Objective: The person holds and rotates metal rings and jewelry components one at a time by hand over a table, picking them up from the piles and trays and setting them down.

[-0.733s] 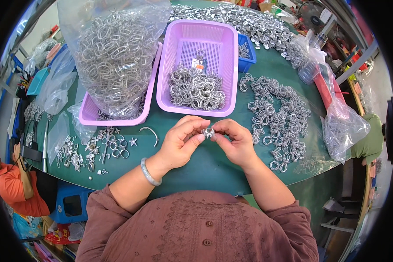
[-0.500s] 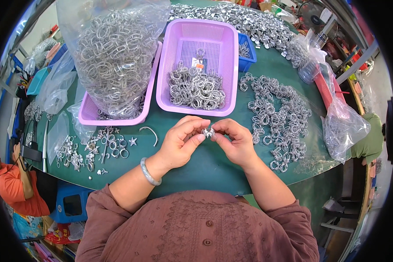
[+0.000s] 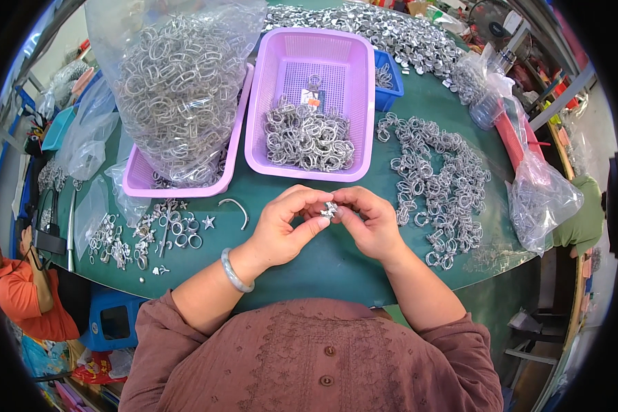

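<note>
Between the fingertips of both hands is a small silvery metal ring piece (image 3: pixel 329 209) with a jagged, star-like front. My left hand (image 3: pixel 286 223) pinches it from one side, a pale bangle on that wrist. My right hand (image 3: pixel 368 221) is closed on its other side with thumb and forefinger. Fingers hide part of the piece. Just beyond my hands stands a lilac plastic basket (image 3: pixel 255 137), holding a heap of silvery rings (image 3: pixel 309 139) at its near end. To the right, many similar rings (image 3: pixel 443 182) lie spread on the green table (image 3: pixel 302 275).
At the left, a clear bag of metal rings (image 3: pixel 178 96) fills another lilac basket (image 3: pixel 178 191). Loose rings and a star (image 3: pixel 209 222) lie near it. A blue bin (image 3: pixel 390 96) and scattered metal pieces (image 3: pixel 371 31) are farther back. Someone in orange (image 3: pixel 31 299) sits at the far left.
The small ring piece has turned between my fingertips, showing more of its jagged front. Both hands stay in nearly the same place.
</note>
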A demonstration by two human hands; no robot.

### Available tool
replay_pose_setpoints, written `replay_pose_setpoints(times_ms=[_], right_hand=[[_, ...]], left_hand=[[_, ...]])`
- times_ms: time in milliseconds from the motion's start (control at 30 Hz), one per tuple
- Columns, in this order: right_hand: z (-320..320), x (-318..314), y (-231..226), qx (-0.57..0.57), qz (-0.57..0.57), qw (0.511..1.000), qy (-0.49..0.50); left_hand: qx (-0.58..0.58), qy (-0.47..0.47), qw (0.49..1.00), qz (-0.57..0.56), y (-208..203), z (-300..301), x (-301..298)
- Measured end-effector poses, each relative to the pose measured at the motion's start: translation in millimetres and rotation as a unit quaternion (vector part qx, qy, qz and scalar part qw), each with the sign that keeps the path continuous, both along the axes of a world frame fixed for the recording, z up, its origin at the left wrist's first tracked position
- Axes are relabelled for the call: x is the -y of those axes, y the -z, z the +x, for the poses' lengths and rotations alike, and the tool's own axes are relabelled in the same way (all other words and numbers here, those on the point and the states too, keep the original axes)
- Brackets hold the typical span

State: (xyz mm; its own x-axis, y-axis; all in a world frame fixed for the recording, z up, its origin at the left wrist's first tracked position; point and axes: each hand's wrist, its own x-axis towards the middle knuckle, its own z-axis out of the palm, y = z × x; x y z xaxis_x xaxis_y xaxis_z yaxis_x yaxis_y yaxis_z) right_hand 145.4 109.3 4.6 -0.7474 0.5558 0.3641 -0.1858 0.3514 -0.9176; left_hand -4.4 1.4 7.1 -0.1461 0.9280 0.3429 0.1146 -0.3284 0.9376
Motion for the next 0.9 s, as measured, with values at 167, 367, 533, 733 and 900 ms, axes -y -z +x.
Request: replay_pose_setpoints(times_ms=[167,367,533,733,900], right_hand=[[-0.6,-2.3,2.6,-0.018,0.007,0.999,-0.035],[-2.4,0.9,3.9,-0.007,-0.007,0.998,-0.060],[-1.7,-0.8,4.1,-0.005,-0.001,0.999,-0.052],[-1.3,-1.0,-0.6,-0.012,0.032,0.999,-0.037],[-0.7,-1.6,-0.5,-0.014,0.051,0.998,-0.036]], left_hand=[[0.024,-0.015,1.000,0.005,0.7,2.1,-0.3],[0.040,-0.010,0.999,0.006,4.0,1.6,-0.4],[0.022,-0.013,1.000,0.012,2.7,1.7,-0.2],[-0.023,-0.033,0.999,0.024,-2.5,0.8,0.0],[-0.079,-0.050,0.994,0.048,-3.0,0.0,0.0]])
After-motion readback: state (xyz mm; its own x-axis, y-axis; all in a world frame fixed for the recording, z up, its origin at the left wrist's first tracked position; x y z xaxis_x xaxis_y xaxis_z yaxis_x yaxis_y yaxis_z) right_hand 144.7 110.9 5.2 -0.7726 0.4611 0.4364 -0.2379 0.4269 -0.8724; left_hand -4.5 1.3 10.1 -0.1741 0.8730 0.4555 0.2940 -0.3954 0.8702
